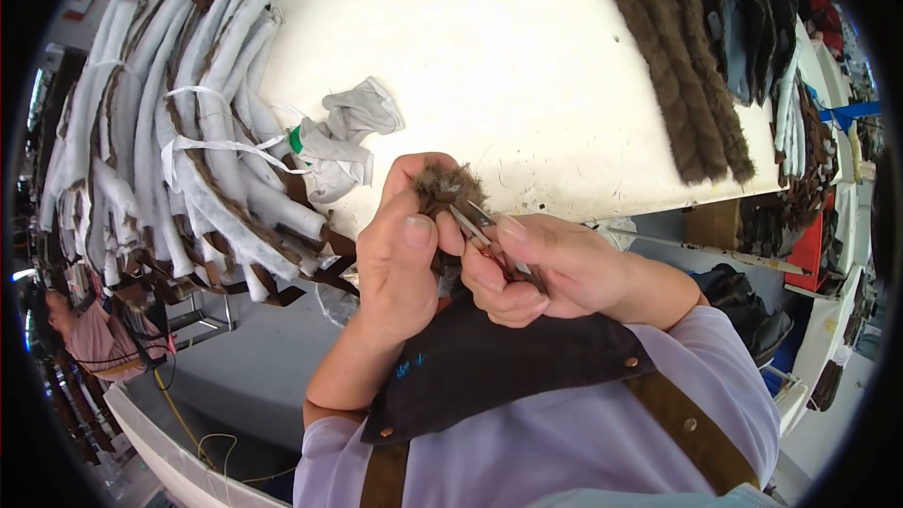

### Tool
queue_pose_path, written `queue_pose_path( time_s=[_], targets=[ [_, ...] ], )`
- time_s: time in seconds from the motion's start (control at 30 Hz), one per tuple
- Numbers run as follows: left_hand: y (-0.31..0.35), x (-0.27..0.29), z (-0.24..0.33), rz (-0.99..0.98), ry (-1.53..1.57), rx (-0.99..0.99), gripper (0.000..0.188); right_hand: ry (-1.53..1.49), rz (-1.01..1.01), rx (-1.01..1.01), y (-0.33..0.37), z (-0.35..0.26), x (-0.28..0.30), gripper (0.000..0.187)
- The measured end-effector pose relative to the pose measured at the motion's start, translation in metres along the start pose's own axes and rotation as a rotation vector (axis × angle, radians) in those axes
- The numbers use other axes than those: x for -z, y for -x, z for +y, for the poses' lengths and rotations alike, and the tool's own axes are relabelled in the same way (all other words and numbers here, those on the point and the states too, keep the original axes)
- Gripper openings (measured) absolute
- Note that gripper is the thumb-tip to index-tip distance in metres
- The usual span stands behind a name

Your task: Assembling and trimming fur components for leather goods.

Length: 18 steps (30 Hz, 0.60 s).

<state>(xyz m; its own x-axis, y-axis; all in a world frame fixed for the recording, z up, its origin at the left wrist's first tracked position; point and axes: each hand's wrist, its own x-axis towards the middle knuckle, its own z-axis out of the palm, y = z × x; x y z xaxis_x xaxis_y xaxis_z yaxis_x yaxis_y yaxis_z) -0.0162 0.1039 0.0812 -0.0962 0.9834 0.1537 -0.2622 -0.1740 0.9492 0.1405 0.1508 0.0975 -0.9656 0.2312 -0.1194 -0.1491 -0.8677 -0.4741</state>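
Observation:
Between thumb and fingers, my left hand (400, 254) pinches a brown fur piece (450, 186), its fluffy end sticking up above the fingers. Close against it on the right, my right hand (541, 268) is closed around small scissors (475, 233) with red on the handle. The scissor blades point up and left, at the lower edge of the fur. Most of the handle is hidden by my fingers, and whether the blades touch the fur I cannot tell. Both hands are held in front of my dark apron (508, 367), at the near edge of the white table (499, 66).
Bundles of white-backed fur strips (202, 122), tied with white bands, pile up at the left. A crumpled grey cloth (353, 127) lies beside them. Long brown fur strips (668, 66) rest at the right, near dark garments (743, 19). Another person (108, 329) is at the far left.

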Motion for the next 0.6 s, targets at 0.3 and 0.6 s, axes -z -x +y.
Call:
queue_pose_path(
  time_s=[0.3,0.6],
  targets=[
    [0.0062,-0.0033,0.0008,0.010,0.059,0.011,0.046,-0.038,0.014,-0.005,0.0037,0.0040,-0.0042,0.045],
    [0.0035,-0.0033,-0.0014,0.031,0.102,0.006,0.044,-0.089,0.001,0.018,0.0004,0.0025,-0.0016,0.042]
  ],
)
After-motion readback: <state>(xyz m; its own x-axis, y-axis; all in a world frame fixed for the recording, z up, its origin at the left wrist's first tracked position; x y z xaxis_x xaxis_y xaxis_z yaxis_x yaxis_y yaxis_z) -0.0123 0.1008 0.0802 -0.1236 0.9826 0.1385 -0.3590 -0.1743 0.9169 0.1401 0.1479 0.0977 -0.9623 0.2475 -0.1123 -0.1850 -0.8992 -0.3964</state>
